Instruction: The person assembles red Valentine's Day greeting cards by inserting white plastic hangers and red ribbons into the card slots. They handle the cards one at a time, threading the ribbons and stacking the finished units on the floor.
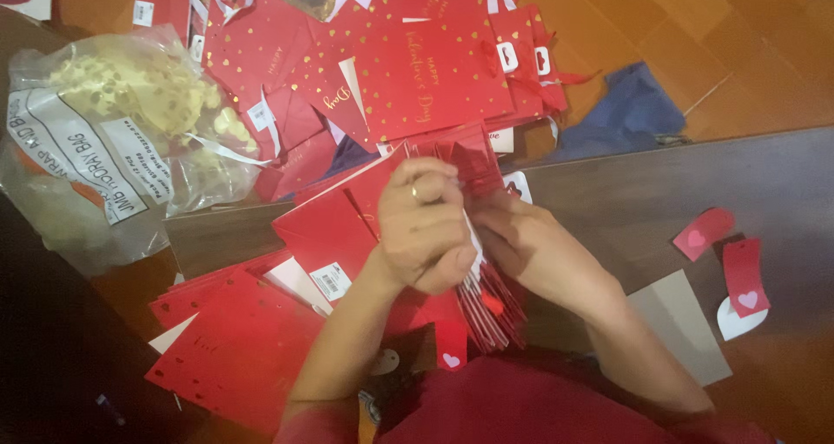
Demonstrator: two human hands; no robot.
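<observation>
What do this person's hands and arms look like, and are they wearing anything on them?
Both hands are bare, with no gloves. The left hand has a thin ring on one finger; the right hand shows no jewellery that I can make out. The forearms are uncovered. Red clothing shows at the bottom edge, with what looks like a short red sleeve near the left elbow.

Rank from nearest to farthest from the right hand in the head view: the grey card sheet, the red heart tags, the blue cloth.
From the right hand:
1. Grey card sheet, on the table to its right, nearer the person.
2. Red heart tags, farther right.
3. Blue cloth, on the floor beyond the table edge.
</observation>
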